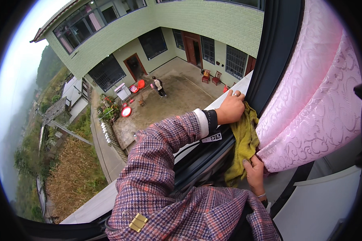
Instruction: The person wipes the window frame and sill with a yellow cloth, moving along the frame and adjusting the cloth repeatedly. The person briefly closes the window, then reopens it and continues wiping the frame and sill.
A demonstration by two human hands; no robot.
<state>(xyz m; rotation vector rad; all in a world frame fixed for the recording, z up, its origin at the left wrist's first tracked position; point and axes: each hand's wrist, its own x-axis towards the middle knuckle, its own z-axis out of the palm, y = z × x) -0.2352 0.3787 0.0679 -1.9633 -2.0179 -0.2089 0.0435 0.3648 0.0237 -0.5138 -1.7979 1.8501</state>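
Observation:
A yellow-green cloth [242, 146] hangs bunched over the dark window frame [269, 52] near its lower corner. My left hand [230, 109] is at the cloth's upper end, fingers bent and pressed against the frame, with a ring and a black wristband showing. Lower down, my right hand [255, 173] grips the cloth's edge between thumb and fingers; some of its fingers are hidden. Beside both hands hangs a pink patterned curtain [309, 92], its lower end close to my right hand. Beneath my left wrist runs the dark window track [205, 160].
Outside and far below lies a courtyard [181, 88] with a person [158, 86], red chairs [206, 76] and a red-rimmed basin [126, 111]. A green brick building [205, 20] stands around it. A white surface [321, 197] is at the lower right. A gold binder clip [138, 222] sits on my checked sleeve.

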